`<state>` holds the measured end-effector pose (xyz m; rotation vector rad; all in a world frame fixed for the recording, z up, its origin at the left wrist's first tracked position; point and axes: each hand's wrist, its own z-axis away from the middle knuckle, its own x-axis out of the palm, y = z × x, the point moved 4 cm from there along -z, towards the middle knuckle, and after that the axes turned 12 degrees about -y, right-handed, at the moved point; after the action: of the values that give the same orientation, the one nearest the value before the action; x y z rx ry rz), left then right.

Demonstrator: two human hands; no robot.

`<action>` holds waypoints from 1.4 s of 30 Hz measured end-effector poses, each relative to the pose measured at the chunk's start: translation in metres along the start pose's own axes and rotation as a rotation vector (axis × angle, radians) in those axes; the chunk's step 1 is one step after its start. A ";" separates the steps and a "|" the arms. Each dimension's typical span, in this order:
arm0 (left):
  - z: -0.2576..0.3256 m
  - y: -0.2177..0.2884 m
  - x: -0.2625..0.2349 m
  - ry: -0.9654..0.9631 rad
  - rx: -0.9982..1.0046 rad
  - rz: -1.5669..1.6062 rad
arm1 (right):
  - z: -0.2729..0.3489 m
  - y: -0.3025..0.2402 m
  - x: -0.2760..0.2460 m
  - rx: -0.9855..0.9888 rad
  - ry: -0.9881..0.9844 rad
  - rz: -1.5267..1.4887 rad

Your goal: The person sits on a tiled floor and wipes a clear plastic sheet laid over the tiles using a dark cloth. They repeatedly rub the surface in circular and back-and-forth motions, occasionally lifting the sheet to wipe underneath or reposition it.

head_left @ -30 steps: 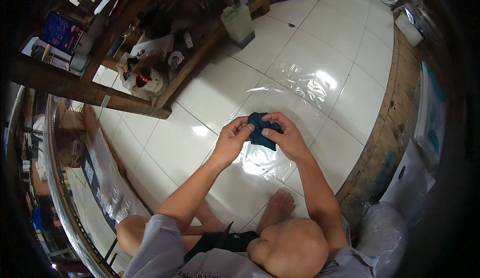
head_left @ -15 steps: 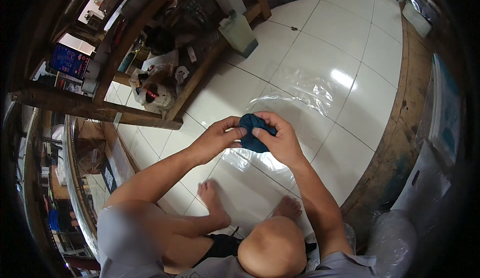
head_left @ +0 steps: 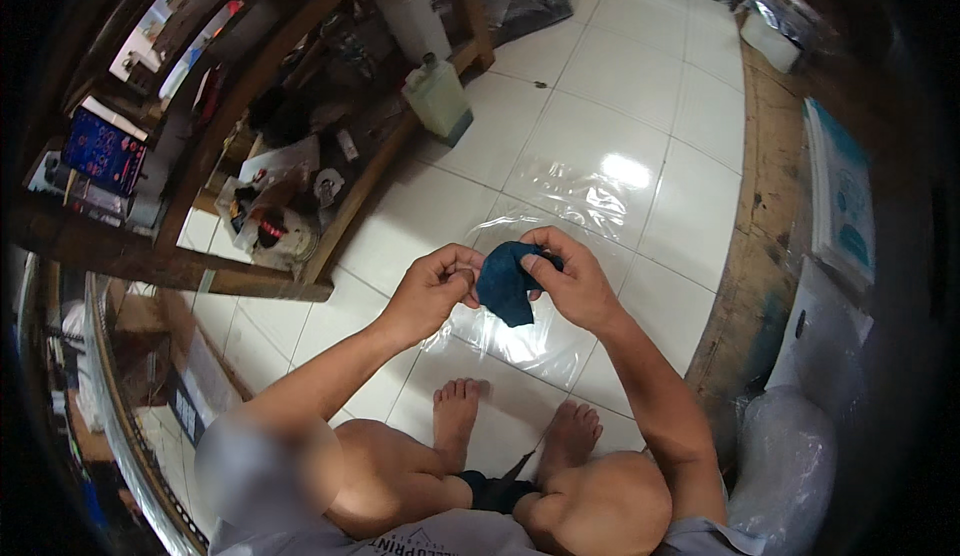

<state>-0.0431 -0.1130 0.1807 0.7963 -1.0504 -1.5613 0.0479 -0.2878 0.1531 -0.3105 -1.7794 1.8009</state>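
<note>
White tile floor (head_left: pixel 600 96), person seated, bare feet out front. Clear plastic sheet (head_left: pixel 560 196) spread on tiles, prob. to keep work clean. Wooden shelf (head_left: pixel 330 126) w/ clutter at left, pale jug (head_left: pixel 437 99) at its end. Dark blue cloth (head_left: pixel 503 281) held up over sheet betw. both hands. Left hand (head_left: pixel 432 291): fingers closed, pinching cloth edge. Right hand (head_left: pixel 572 281): thumb + fingers clamped on opp. edge.

Open white tiled floor (head_left: pixel 640 76) lies ahead of the hands, covered only by flat clear plastic sheet (head_left: pixel 590 181). A cluttered wooden shelf (head_left: pixel 330 186) and pale jug (head_left: pixel 437 98) block the left; a wooden ledge (head_left: pixel 755 216) borders the right.
</note>
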 end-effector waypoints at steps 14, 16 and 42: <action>-0.024 0.001 0.003 -0.032 0.343 0.369 | -0.007 -0.071 0.014 0.148 0.077 0.456; -0.024 -0.004 -0.011 0.062 0.397 0.354 | -0.020 -0.082 0.032 0.140 -0.022 0.640; -0.025 -0.082 -0.029 0.397 0.279 0.636 | -0.035 0.033 0.060 0.095 0.332 -0.173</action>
<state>-0.0462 -0.0841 0.0950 0.8108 -1.0921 -0.6958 0.0108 -0.2234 0.1317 -0.3806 -1.4406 1.6009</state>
